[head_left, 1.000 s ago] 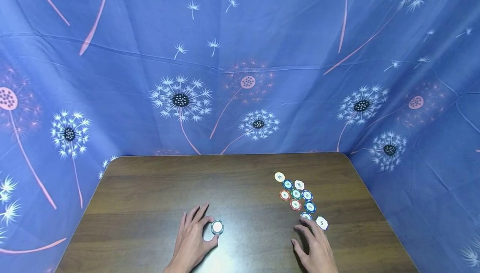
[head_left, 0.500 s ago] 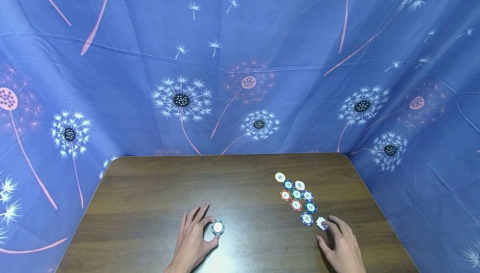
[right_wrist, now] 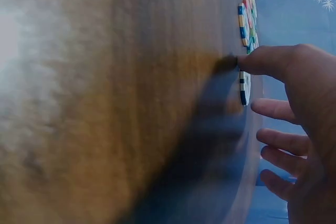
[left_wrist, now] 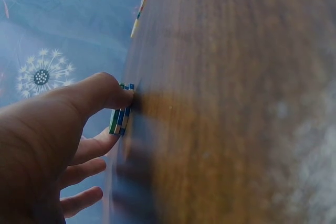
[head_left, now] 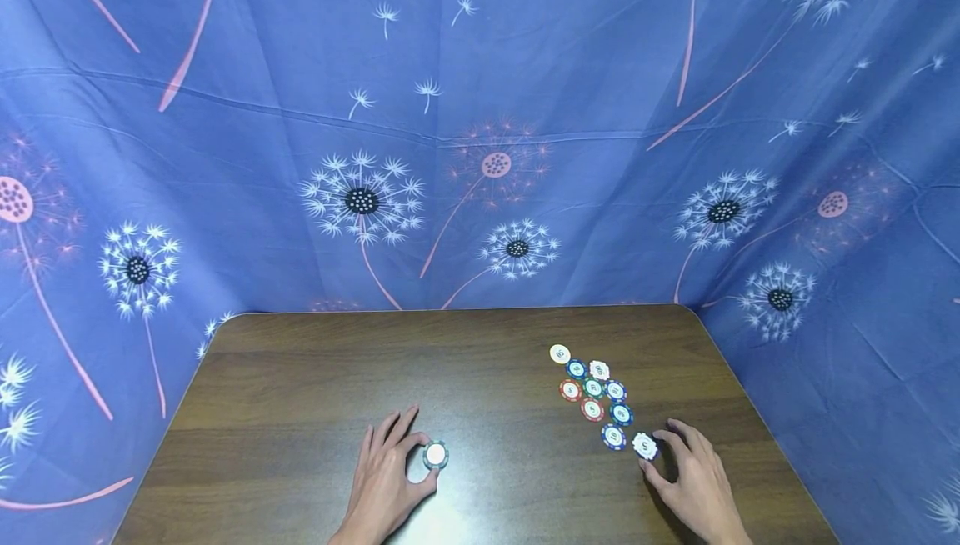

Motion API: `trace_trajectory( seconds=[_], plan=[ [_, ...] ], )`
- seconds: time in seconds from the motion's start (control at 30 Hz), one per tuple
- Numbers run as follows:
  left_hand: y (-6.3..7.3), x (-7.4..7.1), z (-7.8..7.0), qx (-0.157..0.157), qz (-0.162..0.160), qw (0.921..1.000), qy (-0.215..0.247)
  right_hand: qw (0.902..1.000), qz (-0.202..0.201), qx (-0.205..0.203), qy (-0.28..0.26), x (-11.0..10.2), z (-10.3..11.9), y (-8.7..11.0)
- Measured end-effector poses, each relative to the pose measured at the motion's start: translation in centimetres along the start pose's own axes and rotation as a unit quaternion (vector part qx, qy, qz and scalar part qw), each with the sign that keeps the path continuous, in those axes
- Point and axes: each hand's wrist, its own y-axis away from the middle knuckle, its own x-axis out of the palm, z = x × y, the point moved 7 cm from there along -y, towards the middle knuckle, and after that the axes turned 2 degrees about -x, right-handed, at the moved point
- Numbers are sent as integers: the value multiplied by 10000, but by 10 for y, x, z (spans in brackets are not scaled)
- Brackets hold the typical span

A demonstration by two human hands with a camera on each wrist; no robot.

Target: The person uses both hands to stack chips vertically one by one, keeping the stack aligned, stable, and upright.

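Note:
My left hand (head_left: pixel 384 477) pinches a short stack of poker chips (head_left: pixel 436 454) between thumb and index finger, its other fingers spread. The top chip is green with a pale blank face, and blue edges show beneath it in the left wrist view. On the right, a white poker chip (head_left: pixel 644 445) marked 5, with dark edge marks in the right wrist view, lies flat on the table. My right hand (head_left: pixel 696 478) has thumb and index fingertips right at its rim, with a narrow gap at the index finger in the right wrist view.
Several flat poker chips spread up and left from the white one: a blue chip (head_left: pixel 613 437), a red chip (head_left: pixel 592 409), a green chip (head_left: pixel 593 387) and a cream chip (head_left: pixel 559 353) farthest back. The wooden table (head_left: pixel 315 362) meets a blue dandelion-patterned cloth (head_left: pixel 480 70) behind.
My right hand has moved right, from over a blue chip, across the white chip, to its right side. The left hand and its stack stay in place.

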Motion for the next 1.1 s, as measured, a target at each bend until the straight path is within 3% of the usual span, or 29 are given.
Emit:
trace_trajectory(
  seconds=[0.2,1.1],
  plan=[
    [0,1,1,-8,31,10000,3,9998,196,55,59,3,-5,-4],
    [1,0,0,26,-44,10000,44,9998,172,11,-58,4,-5,-10]
  ],
)
